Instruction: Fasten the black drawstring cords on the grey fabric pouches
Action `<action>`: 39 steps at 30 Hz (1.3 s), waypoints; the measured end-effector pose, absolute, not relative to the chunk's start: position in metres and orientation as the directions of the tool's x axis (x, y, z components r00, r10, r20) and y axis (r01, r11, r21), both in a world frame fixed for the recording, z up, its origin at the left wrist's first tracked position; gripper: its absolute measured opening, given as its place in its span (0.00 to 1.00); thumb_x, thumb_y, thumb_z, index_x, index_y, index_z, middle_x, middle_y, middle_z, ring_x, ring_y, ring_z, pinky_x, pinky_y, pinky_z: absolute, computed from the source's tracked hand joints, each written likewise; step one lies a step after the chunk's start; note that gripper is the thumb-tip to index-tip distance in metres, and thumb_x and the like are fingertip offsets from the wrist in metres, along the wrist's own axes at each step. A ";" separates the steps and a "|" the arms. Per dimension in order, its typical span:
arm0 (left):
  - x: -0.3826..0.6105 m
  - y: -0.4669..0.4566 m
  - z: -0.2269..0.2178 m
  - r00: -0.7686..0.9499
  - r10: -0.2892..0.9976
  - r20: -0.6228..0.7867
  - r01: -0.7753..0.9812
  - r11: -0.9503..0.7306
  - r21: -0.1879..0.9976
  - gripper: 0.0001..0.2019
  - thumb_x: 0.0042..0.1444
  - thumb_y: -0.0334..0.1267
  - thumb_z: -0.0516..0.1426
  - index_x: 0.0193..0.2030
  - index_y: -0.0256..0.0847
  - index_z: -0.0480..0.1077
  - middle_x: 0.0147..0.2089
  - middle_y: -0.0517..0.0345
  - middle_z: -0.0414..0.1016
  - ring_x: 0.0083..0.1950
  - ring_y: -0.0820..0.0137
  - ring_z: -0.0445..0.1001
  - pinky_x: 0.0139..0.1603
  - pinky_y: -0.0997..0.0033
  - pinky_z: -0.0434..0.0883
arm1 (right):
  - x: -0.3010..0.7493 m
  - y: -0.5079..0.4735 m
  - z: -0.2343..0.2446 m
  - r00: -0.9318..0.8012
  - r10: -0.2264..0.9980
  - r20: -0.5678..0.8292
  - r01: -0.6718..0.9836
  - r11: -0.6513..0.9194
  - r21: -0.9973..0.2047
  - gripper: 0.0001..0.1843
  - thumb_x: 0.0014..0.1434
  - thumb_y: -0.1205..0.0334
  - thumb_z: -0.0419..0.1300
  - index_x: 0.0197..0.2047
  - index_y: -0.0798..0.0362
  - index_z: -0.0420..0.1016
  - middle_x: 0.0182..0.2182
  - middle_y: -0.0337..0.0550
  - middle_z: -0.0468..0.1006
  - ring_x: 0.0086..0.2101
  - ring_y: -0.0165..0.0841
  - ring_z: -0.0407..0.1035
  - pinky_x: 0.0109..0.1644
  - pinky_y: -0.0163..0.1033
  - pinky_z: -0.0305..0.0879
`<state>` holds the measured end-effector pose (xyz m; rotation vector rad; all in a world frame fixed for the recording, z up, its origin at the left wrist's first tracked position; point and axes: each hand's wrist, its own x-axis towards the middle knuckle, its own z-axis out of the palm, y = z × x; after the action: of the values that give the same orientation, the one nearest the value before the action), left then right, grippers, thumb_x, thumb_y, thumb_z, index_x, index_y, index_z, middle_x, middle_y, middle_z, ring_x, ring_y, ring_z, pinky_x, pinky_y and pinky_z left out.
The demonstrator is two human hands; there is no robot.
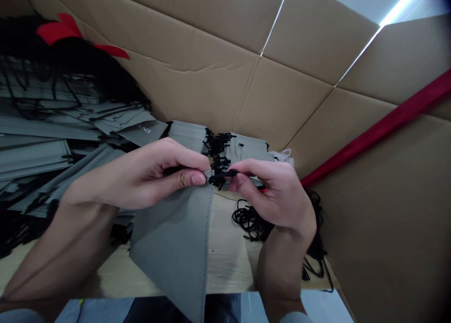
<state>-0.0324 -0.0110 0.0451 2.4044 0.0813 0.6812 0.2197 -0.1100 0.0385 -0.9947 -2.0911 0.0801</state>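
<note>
My left hand (148,175) pinches the top corner of a grey fabric pouch (176,248), which hangs down toward me over the wooden table (229,262). My right hand (275,193) is closed in a pinch on a black cord (222,177) at the pouch's top edge. The two hands almost touch there. Just behind them stands a row of finished grey pouches (243,146) with black cords sticking up.
A large heap of grey pouches (52,139) covers the left. Loose black cords (253,219) lie on the table by my right wrist. Cardboard walls (218,78) enclose the back and right. A red bar (380,128) slants along the right wall. Red fabric (59,31) lies top left.
</note>
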 end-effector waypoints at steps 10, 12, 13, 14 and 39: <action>-0.026 -0.016 0.046 0.900 0.192 0.391 -0.099 -0.784 0.613 0.15 0.69 0.31 0.58 0.29 0.42 0.64 0.24 0.65 0.56 0.24 0.75 0.56 0.26 0.72 0.56 | 0.197 -0.097 0.027 -0.198 0.498 0.844 0.797 0.584 -0.157 0.11 0.67 0.72 0.60 0.38 0.53 0.85 0.30 0.39 0.84 0.30 0.30 0.77 0.37 0.35 0.71; -0.023 -0.017 0.043 0.849 0.344 0.402 -0.044 -0.712 0.701 0.14 0.69 0.33 0.60 0.30 0.42 0.68 0.24 0.65 0.60 0.24 0.76 0.59 0.24 0.74 0.57 | 0.198 -0.095 0.026 -0.211 0.468 0.858 0.832 0.547 -0.093 0.11 0.70 0.71 0.60 0.40 0.53 0.85 0.31 0.40 0.84 0.31 0.30 0.76 0.38 0.36 0.70; -0.019 -0.018 0.041 0.799 0.430 0.420 -0.039 -0.660 0.750 0.11 0.69 0.35 0.61 0.32 0.42 0.71 0.26 0.64 0.65 0.25 0.76 0.63 0.24 0.76 0.60 | 0.198 -0.095 0.026 -0.224 0.461 0.859 0.849 0.524 -0.060 0.11 0.71 0.71 0.60 0.40 0.53 0.84 0.31 0.40 0.83 0.31 0.30 0.75 0.39 0.37 0.69; -0.014 -0.019 0.037 0.730 0.520 0.444 -0.056 -0.601 0.797 0.08 0.68 0.36 0.62 0.36 0.42 0.73 0.29 0.62 0.70 0.28 0.75 0.68 0.26 0.77 0.64 | 0.198 -0.095 0.025 -0.240 0.459 0.856 0.863 0.504 -0.028 0.12 0.72 0.70 0.60 0.40 0.53 0.84 0.31 0.40 0.83 0.31 0.30 0.74 0.39 0.37 0.68; 0.023 -0.032 0.018 0.204 0.775 0.598 -0.243 -0.552 0.798 0.05 0.49 0.27 0.64 0.30 0.40 0.75 0.32 0.62 0.78 0.32 0.76 0.75 0.32 0.79 0.75 | 0.173 -0.081 0.011 -0.247 0.355 0.901 0.887 0.458 0.063 0.15 0.76 0.66 0.57 0.35 0.53 0.79 0.24 0.38 0.76 0.27 0.30 0.68 0.35 0.38 0.63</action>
<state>0.0232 -0.0321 0.0181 1.6192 0.5130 1.4909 0.1729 -0.0806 0.0106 -1.0548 -1.8123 -0.7450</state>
